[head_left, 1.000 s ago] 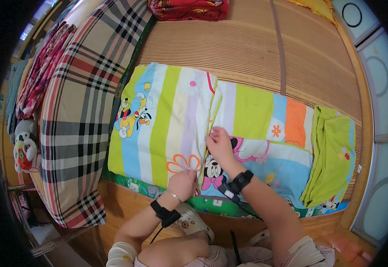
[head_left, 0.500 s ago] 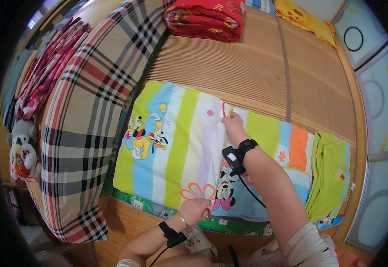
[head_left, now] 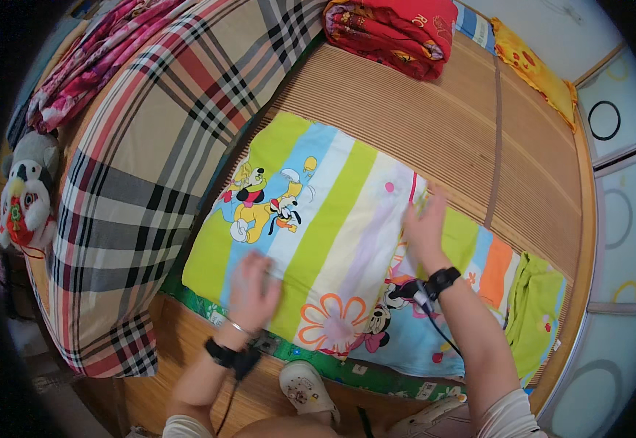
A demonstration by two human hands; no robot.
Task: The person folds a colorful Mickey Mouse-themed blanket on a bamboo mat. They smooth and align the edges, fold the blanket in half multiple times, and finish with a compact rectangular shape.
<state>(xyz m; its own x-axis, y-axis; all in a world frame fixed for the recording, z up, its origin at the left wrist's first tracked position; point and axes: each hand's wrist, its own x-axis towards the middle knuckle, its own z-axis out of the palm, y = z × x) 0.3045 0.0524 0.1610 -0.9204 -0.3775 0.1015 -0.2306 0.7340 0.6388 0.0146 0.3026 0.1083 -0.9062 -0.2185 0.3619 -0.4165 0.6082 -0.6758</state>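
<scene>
A striped quilt cover [head_left: 318, 233] in green, blue and white, printed with cartoon figures and a flower, lies on the bed with one part folded over another. My right hand [head_left: 426, 226] is at the far end of the fold's edge, by a thin red strip, fingers apart and over the cloth. Over the near left part of the cover hovers my left hand [head_left: 254, 292], a little blurred, its fingers loosely spread and nothing visible in them. At the right end a plain green section [head_left: 535, 306] lies bunched.
Beneath the cover is a bamboo mat [head_left: 405, 109]. A folded red blanket [head_left: 391, 36] and a yellow pillow [head_left: 533, 62] lie at the far end. Plaid fabric [head_left: 165, 139] drapes along the left, beside a plush toy [head_left: 29, 193]. Sliding doors [head_left: 610, 248] stand at the right.
My left hand has let go of the near fold edge and moved left across the cover. My right hand's fingers have opened at the far edge. The view has shifted.
</scene>
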